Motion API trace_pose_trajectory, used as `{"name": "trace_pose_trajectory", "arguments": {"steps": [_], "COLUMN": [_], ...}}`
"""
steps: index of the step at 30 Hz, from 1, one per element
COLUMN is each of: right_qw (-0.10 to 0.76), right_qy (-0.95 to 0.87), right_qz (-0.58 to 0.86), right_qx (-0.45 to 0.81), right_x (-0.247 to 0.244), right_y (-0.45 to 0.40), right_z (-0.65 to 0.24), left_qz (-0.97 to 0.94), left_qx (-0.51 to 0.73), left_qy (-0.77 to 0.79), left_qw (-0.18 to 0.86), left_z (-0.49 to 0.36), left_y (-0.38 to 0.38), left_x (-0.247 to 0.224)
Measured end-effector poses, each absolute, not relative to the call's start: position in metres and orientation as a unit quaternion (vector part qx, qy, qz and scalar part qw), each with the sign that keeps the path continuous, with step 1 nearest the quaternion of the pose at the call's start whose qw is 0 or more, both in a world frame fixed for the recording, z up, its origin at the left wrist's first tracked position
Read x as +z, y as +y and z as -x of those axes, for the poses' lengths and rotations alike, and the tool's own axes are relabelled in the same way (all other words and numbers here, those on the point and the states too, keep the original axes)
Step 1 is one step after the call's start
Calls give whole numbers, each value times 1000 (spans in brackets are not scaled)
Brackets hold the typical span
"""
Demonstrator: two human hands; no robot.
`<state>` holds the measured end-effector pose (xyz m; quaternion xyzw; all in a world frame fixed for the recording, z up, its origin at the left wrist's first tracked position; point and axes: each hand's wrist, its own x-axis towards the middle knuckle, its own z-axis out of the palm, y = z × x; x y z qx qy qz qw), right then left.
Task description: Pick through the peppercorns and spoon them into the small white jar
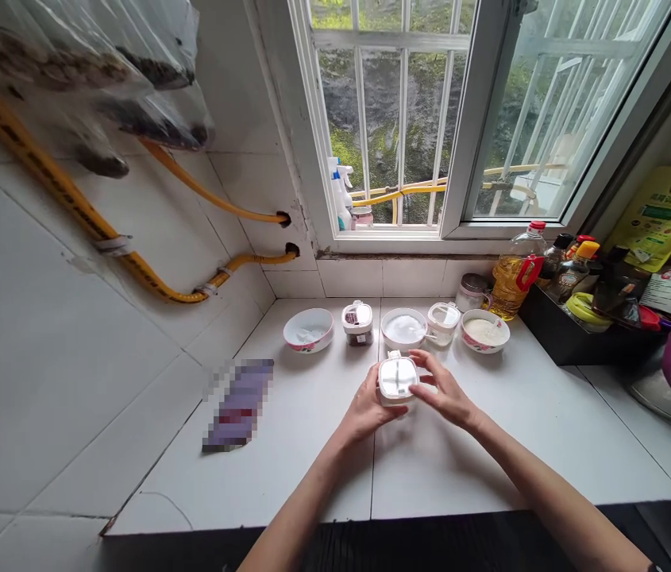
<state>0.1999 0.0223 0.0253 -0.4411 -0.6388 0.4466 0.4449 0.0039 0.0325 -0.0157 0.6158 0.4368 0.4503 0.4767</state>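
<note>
A small white-lidded jar (398, 376) is between my two hands, above the white tiled counter. My left hand (368, 403) is wrapped round its left side and underside. My right hand (439, 391) touches the lid's right edge with its fingertips, the fingers slightly apart. Behind the jar is a bowl of white powder (404, 326). To its left stand a clear jar with dark contents (358, 324) and a bowl with a little white content (309, 330). On its right are another clear jar (444, 322) and a bowl of pale grains (485, 331).
A blurred purple packet (243, 405) lies on the counter's left side. An oil bottle (510, 274) and a black box (558, 338) of bottles stand at the back right, beside a metal pot (662, 381). A barred window is behind.
</note>
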Motion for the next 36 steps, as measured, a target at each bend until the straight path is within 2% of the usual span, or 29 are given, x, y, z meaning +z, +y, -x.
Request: {"name": "trace_pose_trajectory", "arguments": {"steps": [3,11,21,36], "right_qw": [480,419,427,437], "right_qy": [-430,-330,-304,-309], "right_qz": [524,560,583,589], "right_qx": [556,633,620,606], "right_x": [27,34,40,39], "right_y": [38,87,86,-16], "right_z": [-202,-188,-185,-233], "left_qz": [-594,-534,-511,-546], "left_qx": [469,530,540,497], "left_qy": [454,478,510,503], "left_qw": [470,453,432,449], "left_z": [7,25,31,18], "left_y": [38,52,52,48], "left_x": [-13,-20,-16,-11]}}
